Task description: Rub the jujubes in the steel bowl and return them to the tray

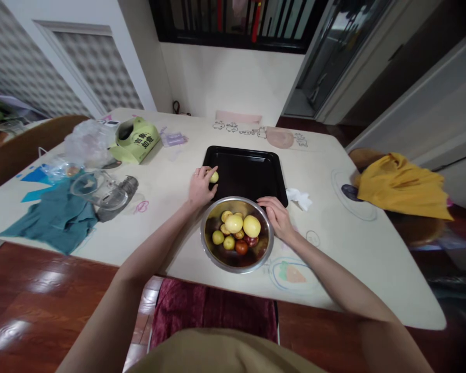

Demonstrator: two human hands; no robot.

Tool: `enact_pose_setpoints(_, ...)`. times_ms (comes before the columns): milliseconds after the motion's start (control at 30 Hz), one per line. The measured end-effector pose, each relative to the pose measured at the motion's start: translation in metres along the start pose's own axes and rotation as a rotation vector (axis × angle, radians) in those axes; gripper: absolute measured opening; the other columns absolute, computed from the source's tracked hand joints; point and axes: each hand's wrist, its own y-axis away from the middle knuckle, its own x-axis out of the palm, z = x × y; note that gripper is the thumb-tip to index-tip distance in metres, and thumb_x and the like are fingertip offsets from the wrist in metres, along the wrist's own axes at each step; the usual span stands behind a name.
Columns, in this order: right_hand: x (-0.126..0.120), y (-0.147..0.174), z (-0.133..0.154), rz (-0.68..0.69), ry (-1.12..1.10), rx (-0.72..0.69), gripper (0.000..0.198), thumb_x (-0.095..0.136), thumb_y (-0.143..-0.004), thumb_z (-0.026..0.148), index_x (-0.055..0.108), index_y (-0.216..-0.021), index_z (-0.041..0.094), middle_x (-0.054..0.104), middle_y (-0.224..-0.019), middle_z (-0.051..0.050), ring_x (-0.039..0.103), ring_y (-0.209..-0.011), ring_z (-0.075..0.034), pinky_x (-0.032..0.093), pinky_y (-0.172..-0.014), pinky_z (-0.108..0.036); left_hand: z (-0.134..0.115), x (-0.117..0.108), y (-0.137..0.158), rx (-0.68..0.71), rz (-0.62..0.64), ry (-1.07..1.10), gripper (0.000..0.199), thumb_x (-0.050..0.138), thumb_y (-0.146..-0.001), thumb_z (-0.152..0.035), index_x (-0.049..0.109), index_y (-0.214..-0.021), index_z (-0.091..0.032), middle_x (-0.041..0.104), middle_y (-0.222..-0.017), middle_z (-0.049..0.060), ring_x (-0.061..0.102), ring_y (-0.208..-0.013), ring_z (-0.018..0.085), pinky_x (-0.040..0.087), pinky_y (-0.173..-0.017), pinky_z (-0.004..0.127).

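Note:
A small yellow-green round fruit point(214, 177) sits in the fingers of my left hand point(202, 187), over the left edge of a black baking tray point(248, 173). My right hand point(278, 216) curls round the right rim of a steel mixing bowl point(205, 243), its fingers partly hidden behind the rim. Inside the bowl lie two large pale-yellow fruits point(252, 226), several small yellow-green fruits point(218, 238) and a red-orange round fruit point(241, 247). The bowl stands just in front of the tray, close to the table's near edge.
Right of the tray lies a crumpled white tissue point(300, 198). At left are a teal cloth point(58, 215), a clear plastic container point(101, 191), plastic bags point(89, 142) and a green carton point(137, 139). A yellow cloth point(404, 186) hangs over a chair at right.

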Motion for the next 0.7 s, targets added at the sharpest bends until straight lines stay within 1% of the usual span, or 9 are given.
enact_pose_setpoints(67,0.000,0.000,0.000,0.000,0.010,-0.001,0.043,0.034,-0.111,0.045,0.073,-0.109,0.027,0.076,-0.113,-0.011,0.071,-0.112,-0.030,0.059,-0.100,-0.056,-0.002,0.000,0.000,-0.022,-0.013,-0.005,0.054,0.069,-0.088,-0.020,0.062,-0.141,-0.017,0.060,-0.130,0.018,0.057,-0.120,0.036,0.050,-0.106,0.055)
enact_pose_setpoints(100,0.000,0.000,0.000,0.001,0.014,-0.005,0.043,0.034,-0.111,0.045,0.073,-0.109,0.027,0.076,-0.112,-0.011,0.071,-0.112,-0.030,0.059,-0.100,-0.056,-0.003,-0.001,0.001,-0.030,-0.018,-0.002,0.048,0.069,-0.088,-0.020,0.065,-0.136,-0.017,0.059,-0.130,0.018,0.057,-0.121,0.036,0.050,-0.106,0.055)
enact_pose_setpoints(167,0.000,0.000,0.000,-0.006,0.013,-0.021,0.042,0.034,-0.111,0.043,0.072,-0.108,0.026,0.076,-0.111,-0.011,0.071,-0.111,-0.029,0.059,-0.099,-0.055,-0.003,-0.001,0.004,-0.038,-0.018,0.020,0.041,0.069,-0.089,-0.019,0.067,-0.129,-0.018,0.057,-0.136,0.017,0.055,-0.128,0.037,0.049,-0.110,0.055)
enact_pose_setpoints(200,0.000,0.000,0.000,-0.009,0.012,-0.029,0.041,0.035,-0.111,0.042,0.072,-0.108,0.026,0.077,-0.111,-0.011,0.071,-0.111,-0.030,0.059,-0.098,-0.055,-0.003,-0.001,0.005,-0.040,-0.010,0.038,0.040,0.069,-0.089,-0.018,0.067,-0.128,-0.019,0.056,-0.141,0.017,0.053,-0.132,0.037,0.048,-0.111,0.055)
enact_pose_setpoints(267,0.000,0.000,0.000,-0.007,0.011,-0.032,0.040,0.035,-0.111,0.041,0.072,-0.107,0.026,0.076,-0.110,-0.011,0.071,-0.110,-0.030,0.059,-0.098,-0.055,0.001,-0.001,0.007,-0.040,0.020,0.068,0.044,0.067,-0.088,-0.014,0.065,-0.132,-0.020,0.054,-0.147,0.015,0.053,-0.137,0.036,0.048,-0.113,0.054)
enact_pose_setpoints(300,0.000,0.000,0.000,-0.002,0.011,-0.027,0.040,0.035,-0.111,0.041,0.072,-0.107,0.027,0.076,-0.110,-0.011,0.071,-0.110,-0.030,0.058,-0.098,-0.056,0.003,-0.002,0.007,-0.038,0.037,0.074,0.047,0.067,-0.088,-0.013,0.064,-0.134,-0.020,0.056,-0.147,0.015,0.054,-0.136,0.036,0.048,-0.112,0.054)
enact_pose_setpoints(467,-0.001,0.000,0.001,0.011,0.012,-0.013,0.042,0.035,-0.111,0.043,0.073,-0.107,0.026,0.076,-0.110,-0.011,0.071,-0.109,-0.030,0.058,-0.098,-0.055,0.016,-0.007,0.003,-0.029,0.074,0.050,0.056,0.071,-0.082,-0.009,0.065,-0.137,-0.019,0.061,-0.136,0.015,0.061,-0.118,0.034,0.050,-0.107,0.054)
enact_pose_setpoints(600,-0.002,0.000,0.002,0.015,0.021,-0.013,0.042,0.034,-0.112,0.042,0.072,-0.106,0.026,0.075,-0.109,-0.011,0.070,-0.108,-0.029,0.058,-0.097,-0.053,0.017,-0.011,0.001,-0.011,0.087,0.038,0.054,0.075,-0.080,-0.009,0.065,-0.132,-0.019,0.061,-0.139,0.016,0.059,-0.122,0.036,0.048,-0.110,0.055)
enact_pose_setpoints(700,-0.001,0.001,0.000,-0.003,0.019,-0.048,0.039,0.035,-0.112,0.039,0.072,-0.106,0.024,0.075,-0.108,-0.011,0.070,-0.106,-0.028,0.058,-0.095,-0.052,0.014,-0.014,0.002,-0.007,0.102,0.039,0.046,0.078,-0.081,-0.014,0.064,-0.125,-0.019,0.065,-0.132,0.014,0.061,-0.120,0.035,0.049,-0.108,0.053)
